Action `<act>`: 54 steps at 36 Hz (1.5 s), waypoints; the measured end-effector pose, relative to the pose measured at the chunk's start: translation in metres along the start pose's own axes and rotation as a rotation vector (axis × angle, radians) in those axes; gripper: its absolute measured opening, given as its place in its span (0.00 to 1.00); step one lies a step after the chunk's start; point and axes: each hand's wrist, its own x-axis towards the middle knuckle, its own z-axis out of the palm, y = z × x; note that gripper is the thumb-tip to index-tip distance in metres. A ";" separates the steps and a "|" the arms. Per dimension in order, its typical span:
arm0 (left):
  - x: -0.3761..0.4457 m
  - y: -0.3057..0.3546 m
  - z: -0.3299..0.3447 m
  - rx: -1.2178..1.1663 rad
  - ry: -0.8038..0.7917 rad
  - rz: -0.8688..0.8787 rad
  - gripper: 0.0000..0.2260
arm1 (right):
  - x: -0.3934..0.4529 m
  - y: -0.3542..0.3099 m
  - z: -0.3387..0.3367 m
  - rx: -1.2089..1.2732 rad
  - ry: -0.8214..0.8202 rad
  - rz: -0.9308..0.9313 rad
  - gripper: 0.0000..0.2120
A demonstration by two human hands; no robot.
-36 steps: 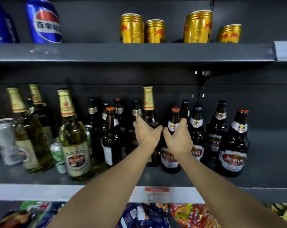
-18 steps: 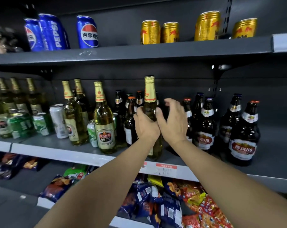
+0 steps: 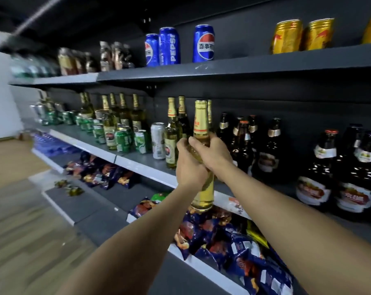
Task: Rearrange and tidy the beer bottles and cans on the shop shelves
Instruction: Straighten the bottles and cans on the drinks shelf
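Beer bottle [image 3: 201, 133] with a gold foil neck and pale yellow liquid is held upright in both hands, in front of the middle shelf [image 3: 142, 165] and off its surface; its base hangs lower than the white front edge of that shelf, above the snack bags [image 3: 220, 237] on the shelf below. The left hand [image 3: 189, 165] grips the body of the bottle from the left side, with its fingers curled round the glass. The right hand [image 3: 214, 154] grips it from the right, and its fingers wrap over the shoulder of the bottle, just above the left hand, so the two hands touch each other around the bottle. Just behind and left of the held bottle stand other gold-necked bottles [image 3: 171, 133] of the same kind, and beside them a white can [image 3: 158, 140] and several green cans [image 3: 122, 139]. To the right of the hands, dark brown bottles [image 3: 272, 150] stand in a group on the same shelf, and two larger ones [image 3: 321, 169] with red and white labels are nearer to the camera. On the upper shelf [image 3: 223, 67] stand three blue Pepsi cans [image 3: 203, 43], and further right some gold cans [image 3: 286, 37]. Far left, the shelves are blurred, and more bottles and cans there cannot be told clearly. A wooden floor [image 3: 12, 162] shows at the lower left.
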 end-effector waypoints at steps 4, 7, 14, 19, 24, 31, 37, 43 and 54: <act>0.019 -0.031 -0.050 0.008 -0.054 -0.056 0.41 | 0.001 -0.032 0.047 -0.016 -0.009 -0.061 0.22; 0.027 -0.065 -0.089 0.088 -0.130 -0.155 0.36 | 0.003 -0.058 0.088 -0.001 -0.047 -0.058 0.26; 0.054 -0.144 -0.180 0.153 0.013 -0.248 0.25 | -0.001 -0.103 0.200 0.024 -0.152 -0.079 0.25; 0.081 -0.203 -0.247 0.181 0.121 -0.317 0.24 | -0.007 -0.123 0.291 -0.078 -0.264 -0.136 0.41; 0.104 -0.253 -0.302 0.174 0.182 -0.365 0.19 | -0.005 -0.141 0.371 -0.187 -0.365 -0.155 0.47; 0.147 -0.310 -0.353 0.124 0.211 -0.416 0.27 | 0.015 -0.171 0.456 -0.292 -0.353 -0.184 0.40; 0.205 -0.366 -0.387 0.143 0.216 -0.407 0.22 | 0.053 -0.180 0.523 -0.259 -0.352 -0.239 0.36; 0.285 -0.406 -0.410 0.141 0.269 -0.363 0.22 | 0.119 -0.197 0.589 -0.261 -0.337 -0.325 0.36; 0.460 -0.467 -0.451 0.232 0.313 -0.318 0.26 | 0.260 -0.243 0.695 -0.176 -0.291 -0.338 0.32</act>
